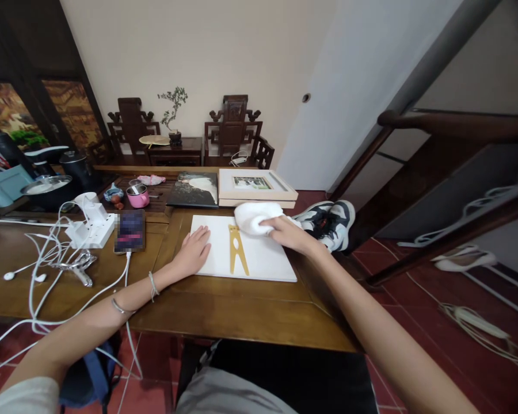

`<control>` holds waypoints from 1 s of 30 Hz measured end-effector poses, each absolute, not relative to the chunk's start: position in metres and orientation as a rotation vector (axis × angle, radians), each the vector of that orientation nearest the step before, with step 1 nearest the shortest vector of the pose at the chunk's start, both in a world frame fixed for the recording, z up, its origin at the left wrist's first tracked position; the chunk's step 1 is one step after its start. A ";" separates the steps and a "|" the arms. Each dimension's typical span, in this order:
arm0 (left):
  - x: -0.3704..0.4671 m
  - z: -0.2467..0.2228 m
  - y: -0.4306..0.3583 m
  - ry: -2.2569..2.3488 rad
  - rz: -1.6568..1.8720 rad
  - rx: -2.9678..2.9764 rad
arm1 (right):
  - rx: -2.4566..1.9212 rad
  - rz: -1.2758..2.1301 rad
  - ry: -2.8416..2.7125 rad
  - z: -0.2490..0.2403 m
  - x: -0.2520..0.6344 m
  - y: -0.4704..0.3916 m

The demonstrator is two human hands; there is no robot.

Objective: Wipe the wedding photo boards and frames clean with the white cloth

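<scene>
A white rectangular panel (267, 261) lies flat on the wooden table in front of me. On its face is a gold shape (236, 250) like a clothes peg; whether it is printed or a separate piece I cannot tell. My left hand (193, 250) rests flat on the panel's left side, fingers stretched out. At the panel's far right, my right hand (284, 230) grips a bunched white cloth (255, 217), which covers that corner.
Behind the panel lie a framed picture (259, 183) and a dark photo print (194, 188). To the left are a phone (129, 231), a white power strip (97, 230), tangled cables and a pink cup (138, 196). Sneakers (328, 221) stand beyond the table's right edge.
</scene>
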State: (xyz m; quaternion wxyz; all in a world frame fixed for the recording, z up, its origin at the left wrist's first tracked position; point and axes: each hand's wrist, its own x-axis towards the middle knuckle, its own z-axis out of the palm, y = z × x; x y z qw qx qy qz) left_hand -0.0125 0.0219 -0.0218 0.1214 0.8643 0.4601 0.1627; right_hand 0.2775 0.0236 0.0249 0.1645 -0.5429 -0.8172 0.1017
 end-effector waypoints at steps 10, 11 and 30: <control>-0.011 -0.022 0.020 1.362 0.481 2.499 | -1.488 0.286 -2.422 0.028 0.276 -0.046; -0.010 -0.023 0.020 1.363 0.485 2.496 | -1.494 0.318 -2.420 0.028 0.278 -0.067; -0.010 -0.020 0.019 1.362 0.486 2.506 | -1.470 0.273 -2.499 0.026 0.208 -0.015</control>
